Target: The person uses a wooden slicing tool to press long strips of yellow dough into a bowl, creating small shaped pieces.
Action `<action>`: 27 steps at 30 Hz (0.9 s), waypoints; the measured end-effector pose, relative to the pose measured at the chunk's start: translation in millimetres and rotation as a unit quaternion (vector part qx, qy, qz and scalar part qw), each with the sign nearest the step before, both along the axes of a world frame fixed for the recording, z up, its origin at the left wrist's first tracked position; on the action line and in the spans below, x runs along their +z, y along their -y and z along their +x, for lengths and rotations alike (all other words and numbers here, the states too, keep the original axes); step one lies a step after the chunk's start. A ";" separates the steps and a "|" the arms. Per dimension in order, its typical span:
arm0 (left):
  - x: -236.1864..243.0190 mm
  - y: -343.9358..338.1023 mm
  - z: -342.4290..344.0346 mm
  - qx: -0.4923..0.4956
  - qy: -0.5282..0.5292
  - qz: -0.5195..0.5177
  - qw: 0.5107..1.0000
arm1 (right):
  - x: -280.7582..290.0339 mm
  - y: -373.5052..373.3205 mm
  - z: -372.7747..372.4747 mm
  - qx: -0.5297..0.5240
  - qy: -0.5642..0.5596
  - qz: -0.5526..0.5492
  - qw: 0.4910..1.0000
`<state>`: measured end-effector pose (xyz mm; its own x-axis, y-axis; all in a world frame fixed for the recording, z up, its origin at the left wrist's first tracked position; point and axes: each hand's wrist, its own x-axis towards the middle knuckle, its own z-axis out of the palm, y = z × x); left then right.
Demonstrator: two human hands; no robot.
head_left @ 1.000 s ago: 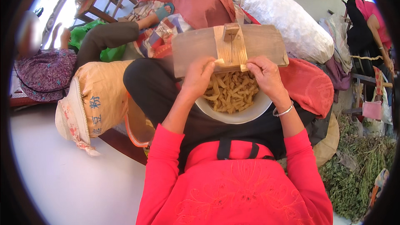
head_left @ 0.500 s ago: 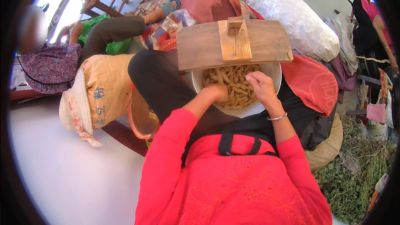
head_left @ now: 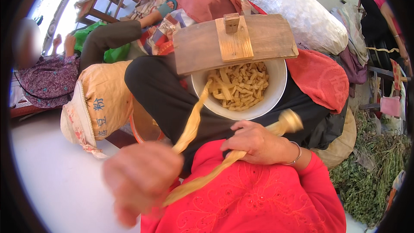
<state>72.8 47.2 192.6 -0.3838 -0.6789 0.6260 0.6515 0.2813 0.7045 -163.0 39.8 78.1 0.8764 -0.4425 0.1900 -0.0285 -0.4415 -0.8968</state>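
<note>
My left hand [head_left: 142,177], blurred by motion, is closed on a long, flat, pale-yellow strip [head_left: 193,127] at the lower left. One stretch of it climbs from that hand to the rim of a white basin; another [head_left: 205,182] runs across my red top to my right hand [head_left: 254,142]. Bent over the strip, my right hand grips it, and a thicker rolled end [head_left: 286,123] sticks out on its far right, smeared by motion. In the basin [head_left: 282,90] lie many short yellow-brown pieces [head_left: 248,86], with a few wide strips at the left side.
A wooden board [head_left: 194,45] with a block on top covers the basin's far edge. Around me are a tan sack [head_left: 108,99] with a pale hat [head_left: 75,114], a white sack [head_left: 297,15], a red cloth [head_left: 319,80] and green plants [head_left: 371,181]. Another person sits at the left.
Both hands have come out of the basin toward my body, the left down to the left. A long strip now stretches between the basin and my hands. The view has shifted slightly.
</note>
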 end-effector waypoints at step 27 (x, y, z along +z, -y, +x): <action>-107.6 40.6 -93.5 -0.120 0.485 0.297 0.814 | 6.8 21.5 -79.4 -0.264 -0.171 -0.207 0.926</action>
<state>-20.8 6.6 84.9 -0.6675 -0.5843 -0.4616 -0.3057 -0.3503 0.8854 -242.3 18.3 84.9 0.5984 -0.7783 0.1900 -0.5903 -0.5887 -0.5522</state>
